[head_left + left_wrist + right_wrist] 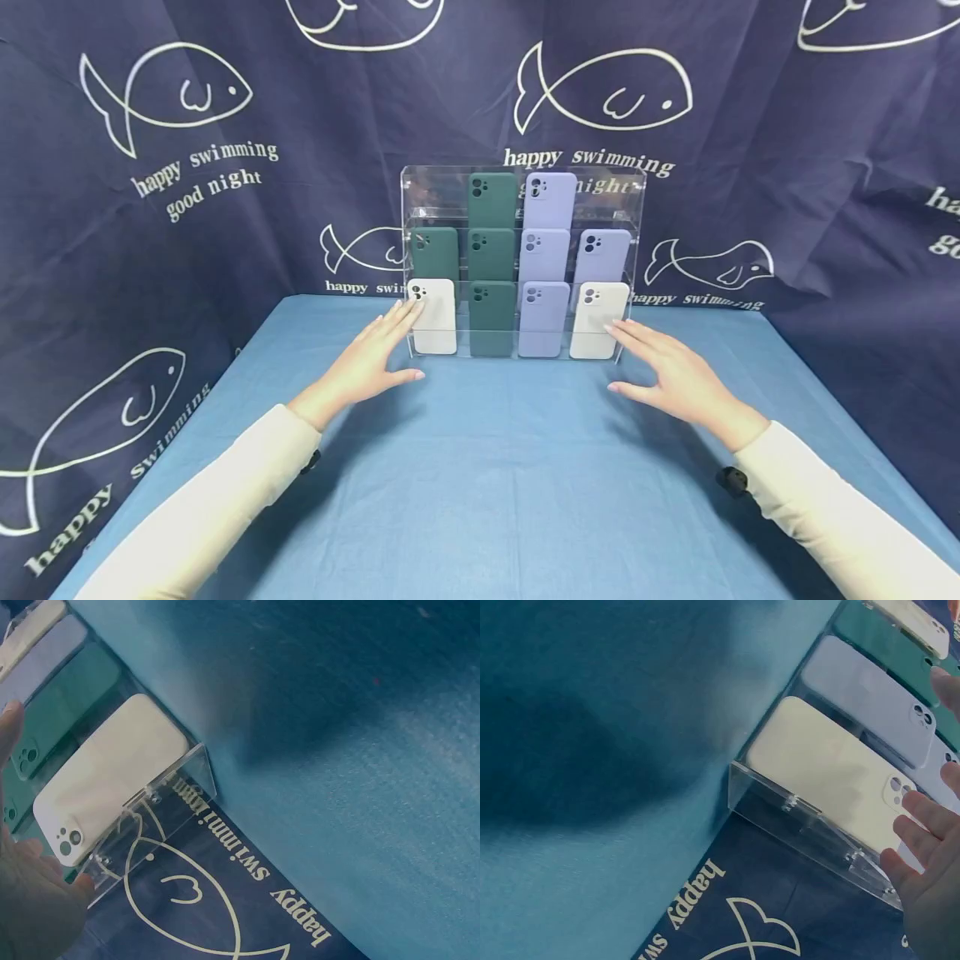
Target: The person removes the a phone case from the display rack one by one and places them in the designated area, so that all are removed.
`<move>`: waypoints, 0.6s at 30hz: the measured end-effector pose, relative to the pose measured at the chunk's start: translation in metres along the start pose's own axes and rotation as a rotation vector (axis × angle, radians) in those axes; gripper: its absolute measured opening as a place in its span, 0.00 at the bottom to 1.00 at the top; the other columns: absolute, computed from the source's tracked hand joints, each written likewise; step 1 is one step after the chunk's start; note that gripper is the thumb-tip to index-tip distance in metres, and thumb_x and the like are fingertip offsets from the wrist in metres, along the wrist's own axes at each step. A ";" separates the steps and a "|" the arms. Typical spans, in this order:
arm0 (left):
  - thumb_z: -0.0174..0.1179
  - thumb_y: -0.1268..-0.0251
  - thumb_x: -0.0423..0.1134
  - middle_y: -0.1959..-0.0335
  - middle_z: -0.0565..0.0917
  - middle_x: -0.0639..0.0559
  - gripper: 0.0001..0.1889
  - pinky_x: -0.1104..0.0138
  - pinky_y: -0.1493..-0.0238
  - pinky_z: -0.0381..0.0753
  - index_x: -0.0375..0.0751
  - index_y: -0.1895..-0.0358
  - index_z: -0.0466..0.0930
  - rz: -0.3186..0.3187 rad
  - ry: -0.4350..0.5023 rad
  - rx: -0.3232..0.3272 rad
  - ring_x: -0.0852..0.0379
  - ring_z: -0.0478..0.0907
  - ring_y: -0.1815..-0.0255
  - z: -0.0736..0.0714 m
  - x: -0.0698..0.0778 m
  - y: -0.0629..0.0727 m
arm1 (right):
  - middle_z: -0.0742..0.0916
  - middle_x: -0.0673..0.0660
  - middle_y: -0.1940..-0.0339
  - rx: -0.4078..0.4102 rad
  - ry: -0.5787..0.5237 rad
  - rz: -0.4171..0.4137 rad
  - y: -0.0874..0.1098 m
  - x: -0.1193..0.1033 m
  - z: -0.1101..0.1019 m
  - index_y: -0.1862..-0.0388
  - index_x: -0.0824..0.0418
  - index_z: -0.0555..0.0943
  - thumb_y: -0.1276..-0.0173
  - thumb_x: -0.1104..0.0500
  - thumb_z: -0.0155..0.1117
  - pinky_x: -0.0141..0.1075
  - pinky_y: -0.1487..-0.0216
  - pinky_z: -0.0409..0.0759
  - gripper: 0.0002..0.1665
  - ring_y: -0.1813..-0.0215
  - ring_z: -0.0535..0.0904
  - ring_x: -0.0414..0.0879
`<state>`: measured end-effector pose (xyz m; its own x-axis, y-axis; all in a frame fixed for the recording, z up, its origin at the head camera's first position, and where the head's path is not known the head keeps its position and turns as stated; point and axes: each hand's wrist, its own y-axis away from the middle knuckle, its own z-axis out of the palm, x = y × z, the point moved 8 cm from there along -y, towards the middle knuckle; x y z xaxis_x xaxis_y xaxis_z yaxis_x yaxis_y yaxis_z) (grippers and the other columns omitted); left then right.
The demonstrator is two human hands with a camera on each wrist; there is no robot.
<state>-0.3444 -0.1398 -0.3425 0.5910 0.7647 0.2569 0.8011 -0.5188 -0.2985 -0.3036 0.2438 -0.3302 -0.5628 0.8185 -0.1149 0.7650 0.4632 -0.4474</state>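
A clear acrylic tiered rack [437, 193] holds phone cases in three rows at the back of the table. In its bottom row a white phone case [435, 321] is at the left end, then a green phone case [492, 321], a lavender phone case [543, 321] and another white phone case [594, 327]. My left hand [360, 360], fingers extended and thumb apart, is by the rack's left end. At the right end my right hand [678, 379] spreads its fingers near the white case. Neither hand holds anything; whether the fingertips touch the cases I cannot tell.
Higher tiers carry more green cases [492, 198] and lavender cases [551, 200]. Under the rack lies a blue tablecloth [513, 475]. Behind it hangs a dark blue curtain [360, 150] with fish drawings and lettering.
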 end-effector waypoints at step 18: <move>0.73 0.47 0.43 0.20 0.46 0.49 0.55 0.46 0.19 0.48 0.49 0.21 0.43 -0.042 0.219 0.105 0.47 0.42 0.20 -0.017 -0.017 -0.013 | 0.87 0.59 0.50 0.334 -0.245 0.037 -0.027 0.005 -0.028 0.41 0.62 0.80 0.56 0.66 0.81 0.13 0.45 0.73 0.38 0.55 0.83 0.52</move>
<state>-0.3627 -0.1523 -0.3277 0.5727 0.6776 0.4613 0.8181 -0.4365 -0.3744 -0.3182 0.2451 -0.2943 -0.6258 0.7086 -0.3262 0.6651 0.2662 -0.6977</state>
